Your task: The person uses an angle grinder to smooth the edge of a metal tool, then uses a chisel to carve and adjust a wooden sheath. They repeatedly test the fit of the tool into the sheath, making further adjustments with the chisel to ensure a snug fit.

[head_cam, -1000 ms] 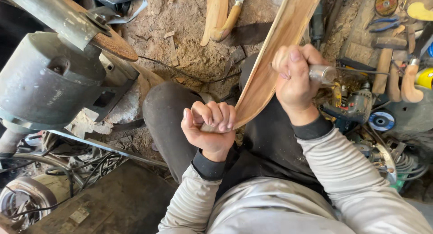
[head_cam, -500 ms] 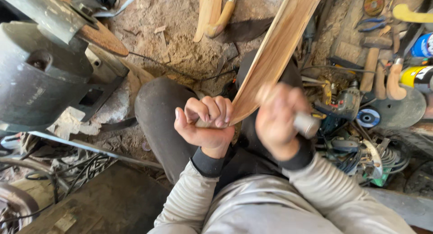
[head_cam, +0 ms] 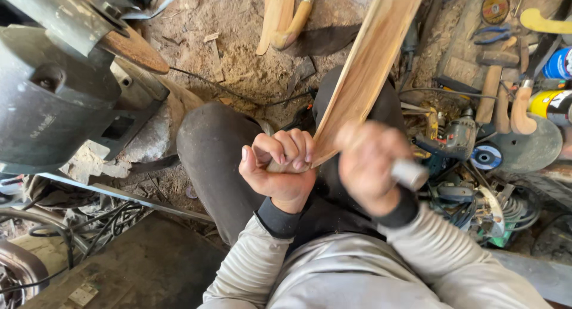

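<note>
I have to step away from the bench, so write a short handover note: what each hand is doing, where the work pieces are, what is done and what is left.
Left hand: fist closed around the lower end of the long wooden strip, bracing it over the lap.
Right hand: blurred, gripping a metal-handled tool beside the strip's lower edge; its working end is hidden.
The strip slants up and away past the knees. More curved wooden pieces lie on the sawdust-covered ground.
Done: cannot tell from the strip's surface.
Left: the tool is at the strip's lower end, so that part looks unfinished.

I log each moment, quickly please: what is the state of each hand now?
Left hand: fingers closed around the lower end of the wooden strip.
Right hand: blurred, closed on a metal-ended tool.
</note>
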